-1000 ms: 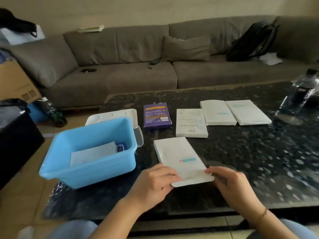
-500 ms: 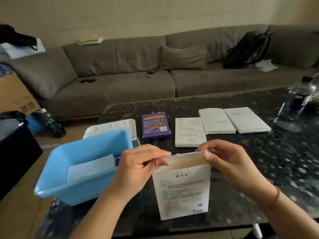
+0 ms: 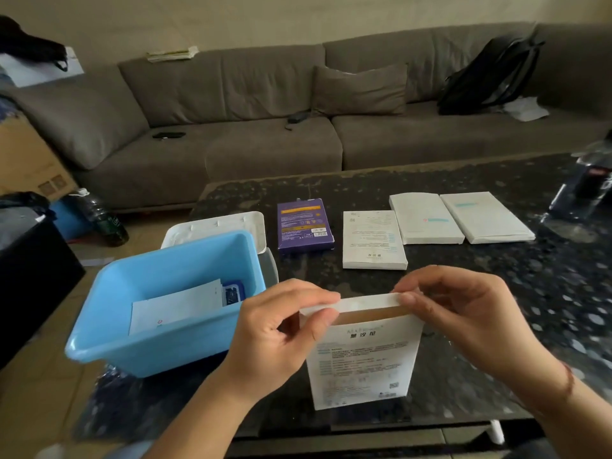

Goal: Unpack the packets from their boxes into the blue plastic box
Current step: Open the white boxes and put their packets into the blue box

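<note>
I hold a flat white box (image 3: 361,362) upright over the table's near edge, printed back towards me. My left hand (image 3: 281,329) pinches the left end of its top flap. My right hand (image 3: 460,313) pinches the right end. The flap is lifted and brown card shows inside. The blue plastic box (image 3: 109,336) stands at the table's left and holds a white packet (image 3: 172,306) and a dark blue one (image 3: 233,293). Further back lie a purple box (image 3: 304,223) and three white boxes (image 3: 372,240), (image 3: 425,218), (image 3: 485,217).
A white lid (image 3: 215,226) lies behind the blue box on the dark speckled table (image 3: 530,309). A plastic water bottle (image 3: 583,183) stands at the table's right edge. A grey sofa (image 3: 265,137) with a black backpack (image 3: 490,77) runs along the back.
The white box was lying flat on the table; I lifted it, turned it upright, and its top flap has come open between my fingers. My view has moved closer.
</note>
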Tool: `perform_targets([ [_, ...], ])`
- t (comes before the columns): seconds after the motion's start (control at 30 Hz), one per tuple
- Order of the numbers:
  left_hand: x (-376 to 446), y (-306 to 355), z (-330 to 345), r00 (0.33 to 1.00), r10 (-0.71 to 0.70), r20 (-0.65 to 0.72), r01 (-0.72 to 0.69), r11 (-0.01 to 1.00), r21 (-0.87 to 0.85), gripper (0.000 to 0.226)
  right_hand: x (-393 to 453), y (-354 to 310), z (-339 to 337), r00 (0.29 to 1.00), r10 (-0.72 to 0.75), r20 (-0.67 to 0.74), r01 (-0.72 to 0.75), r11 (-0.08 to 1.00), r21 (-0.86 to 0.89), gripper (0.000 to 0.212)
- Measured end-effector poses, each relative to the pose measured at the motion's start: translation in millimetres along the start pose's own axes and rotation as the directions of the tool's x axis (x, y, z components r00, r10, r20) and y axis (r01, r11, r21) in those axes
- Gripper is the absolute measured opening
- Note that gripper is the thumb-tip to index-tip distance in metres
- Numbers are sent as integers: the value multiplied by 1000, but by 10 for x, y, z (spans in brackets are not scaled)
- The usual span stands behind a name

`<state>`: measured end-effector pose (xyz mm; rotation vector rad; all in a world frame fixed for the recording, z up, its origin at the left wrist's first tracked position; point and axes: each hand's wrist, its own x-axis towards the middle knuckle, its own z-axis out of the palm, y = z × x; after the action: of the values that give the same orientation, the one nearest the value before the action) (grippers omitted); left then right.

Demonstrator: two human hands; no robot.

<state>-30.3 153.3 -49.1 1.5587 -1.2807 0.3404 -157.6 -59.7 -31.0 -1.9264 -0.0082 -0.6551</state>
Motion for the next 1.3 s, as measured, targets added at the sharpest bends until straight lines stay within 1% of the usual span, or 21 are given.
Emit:
perform_targets([
  [0.13, -23, 1, 18, 998, -43, 46, 45, 999, -25, 17, -8, -26, -25, 998, -37, 56, 41, 996, -84, 15],
  [0.2, -32, 6, 21, 996, -75, 44, 77, 996, -50, 15, -6, -32, -33, 997, -45, 65, 50, 995, -88, 12],
  [0.3, -22, 36, 30, 992, -116, 42, 119, 988, -98, 9, 2, -59, -42, 996, -14, 90, 20, 997, -68, 1],
  [0.37, -12, 55, 35, 985, -165, 50, 171, 976, -138, 7, 26, -86, -52, 993, 23, 112, -18, 999, -47, 9],
  [0.43, -9, 71, 45, 972, -227, 60, 234, 957, -172, 6, 53, -90, -58, 992, 32, 124, -23, 997, -73, 21],
  [0.47, -13, 76, 51, 967, -248, 61, 255, 950, -179, 6, 61, -96, -50, 992, 14, 128, 1, 994, -111, 23],
  [0.5, -19, 76, 55, 964, -258, 61, 265, 947, -180, 6, 65, -117, -37, 990, -27, 136, 52, 982, -180, 20],
  [0.57, -32, 77, 54, 963, -262, 69, 270, 947, -173, 5, 72, -171, 26, 971, -171, 169, 223, 904, -365, 7],
  [0.63, -38, 77, 46, 961, -265, 84, 276, 943, -183, 5, 75, -205, 131, 932, -301, 203, 362, 815, -453, 17],
  [0.7, -37, 84, 43, 957, -276, 91, 289, 936, -203, 10, 90, -200, 227, 897, -383, 222, 442, 752, -489, 24],
  [0.73, -36, 90, 41, 955, -282, 92, 296, 932, -209, 13, 90, -185, 263, 888, -401, 228, 460, 733, -501, 25],
  [0.77, -36, 93, 40, 953, -288, 93, 301, 929, -213, 14, 89, -167, 285, 891, -398, 218, 453, 740, -497, 25],
  [0.9, -53, 79, 39, 952, -283, 113, 302, 927, -220, 7, 67, -176, 268, 952, -257, 166, 300, 890, -344, 23],
  [1.0, -57, 81, 34, 950, -287, 124, 308, 924, -224, 12, 65, -211, 266, 953, -249, 171, 294, 893, -342, 20],
  [1.03, -53, 85, 33, 947, -294, 126, 316, 921, -228, 15, 71, -218, 269, 944, -281, 170, 326, 863, -385, 18],
  [1.07, -49, 91, 31, 944, -304, 128, 327, 916, -231, 17, 75, -221, 273, 926, -336, 173, 378, 806, -456, 16],
  [1.13, -46, 91, 28, 939, -319, 127, 340, 913, -224, 17, 73, -222, 287, 857, -469, 212, 491, 624, -608, 15],
  [1.2, -51, 86, 31, 941, -312, 126, 333, 921, -202, 17, 52, -200, 286, 770, -577, 271, 573, 441, -691, 13],
  [1.23, -53, 85, 34, 944, -304, 128, 325, 926, -194, 17, 39, -189, 284, 739, -605, 296, 594, 379, -709, 12],
  [1.3, -60, 79, 38, 951, -282, 128, 301, 937, -178, 18, 21, -163, 293, 716, -622, 318, 605, 326, -726, 8],
])
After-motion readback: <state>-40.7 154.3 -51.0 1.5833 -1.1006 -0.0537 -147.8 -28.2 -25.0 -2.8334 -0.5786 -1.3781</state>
